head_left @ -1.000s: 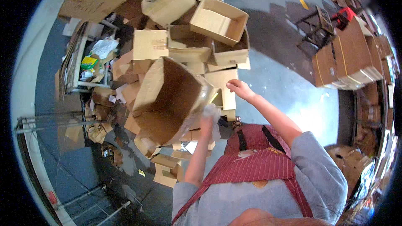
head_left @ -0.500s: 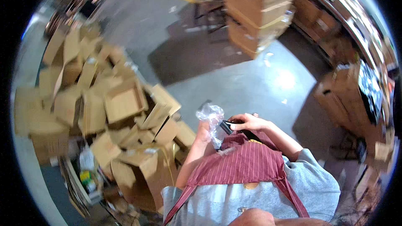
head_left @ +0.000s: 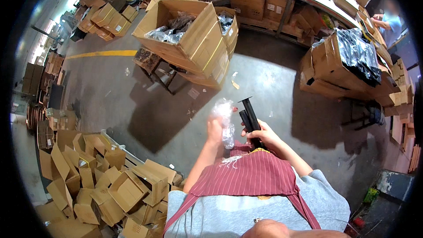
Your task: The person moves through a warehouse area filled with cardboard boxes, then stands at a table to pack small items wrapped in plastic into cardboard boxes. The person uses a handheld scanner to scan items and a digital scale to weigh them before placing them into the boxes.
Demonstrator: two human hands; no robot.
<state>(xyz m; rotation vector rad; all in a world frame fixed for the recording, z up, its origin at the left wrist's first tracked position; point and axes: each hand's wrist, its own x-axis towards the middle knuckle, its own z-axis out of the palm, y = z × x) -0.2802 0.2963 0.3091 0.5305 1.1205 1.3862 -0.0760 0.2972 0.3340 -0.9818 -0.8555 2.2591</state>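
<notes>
Gripped firmly in my right hand (head_left: 260,134) are two black rod-shaped parts (head_left: 250,118), one with a flat cap at its top end; the fingers are closed around their lower ends, just above the red striped apron (head_left: 255,176). My left hand (head_left: 215,128) is closed on a crumpled clear plastic bag (head_left: 225,119), which stands up from the fist and also hangs down beside it. Bag and rods are just beside each other, near my chest, but I cannot tell if they touch.

I judge that the step in hand is the unwrapping: the black parts look already free of the film, and the bag looks empty, though its folds hide the inside. The next move, as I see it, calls for a steady hold on the rods while the left hand takes the bag away, so that the light film does not cling to them.

To the near left, on the concrete floor (head_left: 282,83), lies a heap of empty cardboard boxes (head_left: 110,180). Farther, in the middle, a large open carton (head_left: 185,31) with plastic-wrapped goods stands on a low support. To the far right another carton (head_left: 339,61) holds black items, and behind it runs a shelf with more boxes. Another person's sleeve (head_left: 390,22) shows at the far right.
</notes>
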